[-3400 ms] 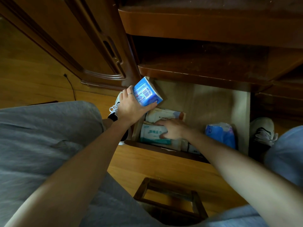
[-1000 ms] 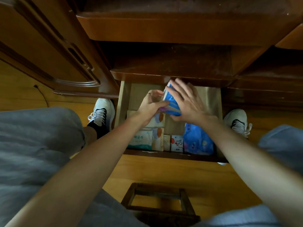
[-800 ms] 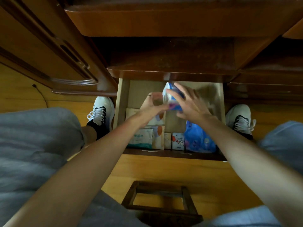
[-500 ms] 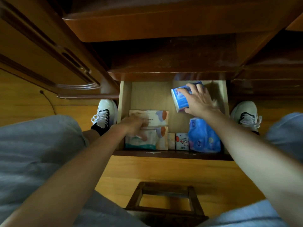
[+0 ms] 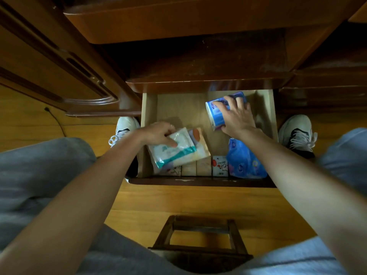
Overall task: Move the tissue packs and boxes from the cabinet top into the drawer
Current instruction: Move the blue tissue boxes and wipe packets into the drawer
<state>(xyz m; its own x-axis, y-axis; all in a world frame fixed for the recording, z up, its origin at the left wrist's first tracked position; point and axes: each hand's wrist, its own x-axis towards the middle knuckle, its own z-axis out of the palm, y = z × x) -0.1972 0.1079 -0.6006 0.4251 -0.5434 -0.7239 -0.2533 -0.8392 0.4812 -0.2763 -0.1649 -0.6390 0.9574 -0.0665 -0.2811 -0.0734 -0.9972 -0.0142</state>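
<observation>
The open wooden drawer (image 5: 148,120) lies below me. My right hand (image 5: 237,118) grips a blue tissue box (image 5: 215,114) at the drawer's back right, fingers curled over its top. My left hand (image 5: 158,133) holds a white and teal tissue pack (image 5: 174,150) tilted up at the front left, together with a beige pack with an orange spot (image 5: 199,141) beneath it. A soft blue pack (image 5: 245,160) lies at the front right. Small tissue packs (image 5: 219,165) stand in a row along the front wall.
The dark cabinet top (image 5: 198,62) overhangs the drawer's back. A carved wooden door (image 5: 59,62) stands to the left. My knees and two white shoes (image 5: 296,132) flank the drawer. A small wooden stool (image 5: 200,237) stands on the floor near me.
My right hand has carried the blue box down to the drawer's back right. My left hand let go of that box, moved to the front left and lifted the white and teal pack.
</observation>
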